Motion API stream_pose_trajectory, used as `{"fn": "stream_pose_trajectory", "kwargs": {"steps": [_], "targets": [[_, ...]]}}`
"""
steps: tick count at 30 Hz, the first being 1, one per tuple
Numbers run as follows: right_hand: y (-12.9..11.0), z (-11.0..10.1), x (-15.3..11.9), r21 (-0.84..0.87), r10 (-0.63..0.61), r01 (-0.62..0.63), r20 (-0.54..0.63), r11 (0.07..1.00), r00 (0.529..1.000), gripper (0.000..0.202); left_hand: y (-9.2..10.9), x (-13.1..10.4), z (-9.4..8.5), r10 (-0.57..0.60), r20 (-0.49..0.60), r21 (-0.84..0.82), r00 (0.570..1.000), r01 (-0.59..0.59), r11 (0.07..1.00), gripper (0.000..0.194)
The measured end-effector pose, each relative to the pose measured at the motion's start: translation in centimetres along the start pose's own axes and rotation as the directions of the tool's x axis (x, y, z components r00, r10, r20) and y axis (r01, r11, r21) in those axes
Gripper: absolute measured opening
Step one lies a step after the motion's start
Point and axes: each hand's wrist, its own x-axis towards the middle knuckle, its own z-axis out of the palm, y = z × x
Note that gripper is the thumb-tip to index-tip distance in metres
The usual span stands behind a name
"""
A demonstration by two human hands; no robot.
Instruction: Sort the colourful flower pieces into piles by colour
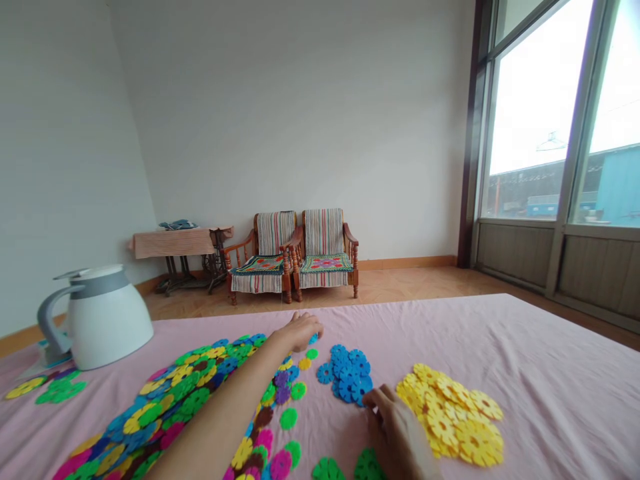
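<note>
My left hand (pixel 300 331) reaches to the far edge of the mixed disc pile (pixel 185 380), its curled fingers at a blue disc (pixel 313 339). My right hand (pixel 395 427) is at the near edge of the blue disc pile (pixel 347 373), fingers bent together; whether it grips a disc is hidden. Yellow notched discs (pixel 450 413) lie heaped just right of my right hand. Green discs (pixel 327 469) lie by its near left side, one partly under the hand. My left forearm covers part of the mixed pile.
A white and grey jug (pixel 107 317) stands at the table's left, with a few loose green discs (pixel 60 391) before it. The pink cloth (pixel 550 387) is wrinkled at right. Beyond the table are two wooden chairs (pixel 325 240) and a small covered table (pixel 173 243).
</note>
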Motion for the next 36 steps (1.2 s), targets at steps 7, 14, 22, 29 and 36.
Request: {"fn": "stream_pose_trajectory", "kwargs": {"steps": [7, 14, 22, 29, 36], "targets": [[-0.1, -0.2, 0.0, 0.003, 0.005, -0.005, 0.011, 1.000, 1.000, 0.025, 0.4, -0.1, -0.2, -0.010, -0.023, -0.010, 1.000, 0.010, 1.000, 0.039], [-0.1, -0.1, -0.1, 0.010, 0.002, -0.002, 0.001, 1.000, 1.000, 0.024, 0.8, -0.4, -0.7, -0.036, -0.088, -0.054, 0.995, 0.031, 0.998, 0.045], [0.1, -0.2, 0.0, 0.054, -0.002, 0.002, 0.005, 0.999, 1.000, 0.021, 1.5, -5.4, -3.2, -0.128, -0.286, -0.157, 0.950, 0.086, 0.984, 0.050], [-0.1, -1.0, 0.1, 0.064, 0.003, -0.008, 0.074, 0.998, 0.997, 0.022, 4.1, -15.6, -3.5, -0.139, -0.234, -0.363, 0.962, 0.047, 0.931, 0.036], [0.6, -0.7, -0.2, 0.048, -0.025, 0.021, 0.086, 0.999, 0.996, 0.022, 8.1, -22.0, -2.1, -0.157, -0.205, -0.420, 0.966, 0.058, 0.906, 0.030]]}}
